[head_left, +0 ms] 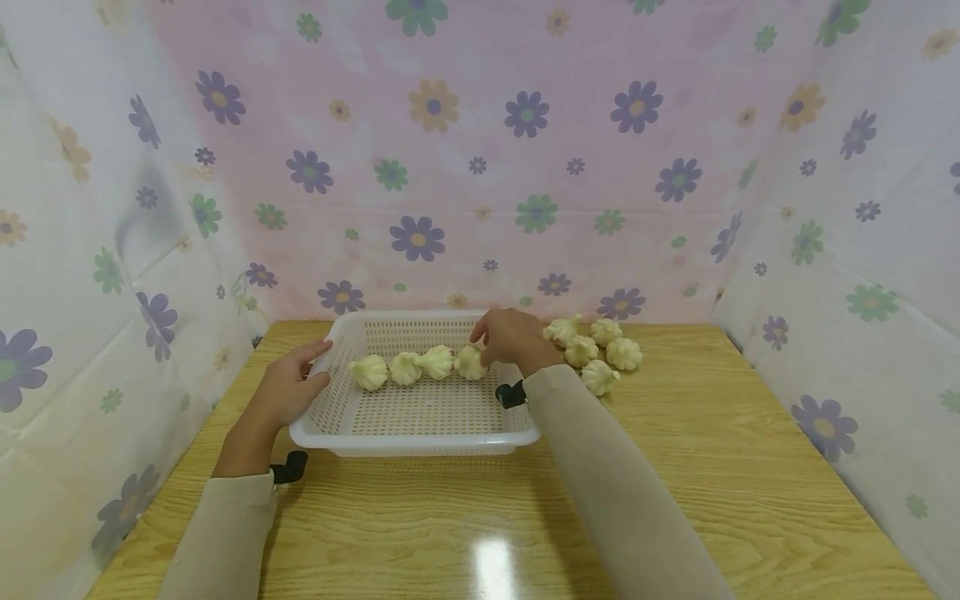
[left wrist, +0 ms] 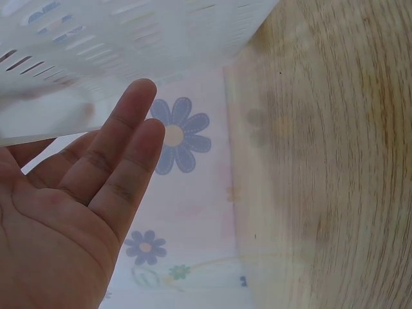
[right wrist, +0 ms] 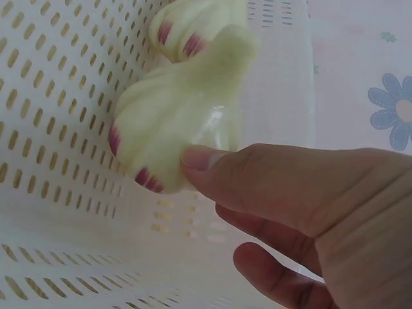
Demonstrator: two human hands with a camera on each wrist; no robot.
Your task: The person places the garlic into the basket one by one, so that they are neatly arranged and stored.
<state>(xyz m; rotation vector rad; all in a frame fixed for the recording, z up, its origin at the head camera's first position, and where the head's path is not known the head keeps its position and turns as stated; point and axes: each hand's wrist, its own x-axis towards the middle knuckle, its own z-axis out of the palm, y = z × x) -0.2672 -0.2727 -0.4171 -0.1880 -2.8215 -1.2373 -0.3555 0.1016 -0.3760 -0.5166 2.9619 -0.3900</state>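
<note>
Five bulbs (head_left: 624,354) beside basket (head_left: 420,442), cloth (head_left: 480,200) behind

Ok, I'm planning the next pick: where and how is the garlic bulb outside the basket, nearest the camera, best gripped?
Probably pinch the garlic bulb by its fat round body, from above and the near side: its stem points right, and other bulbs sit close behind.

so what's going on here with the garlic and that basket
A person's right hand holds a garlic bulb inside the white basket, at the right end of a row of four. Their left hand rests against the basket's left rim. Five more bulbs show on the wooden table, right of the basket.
</note>
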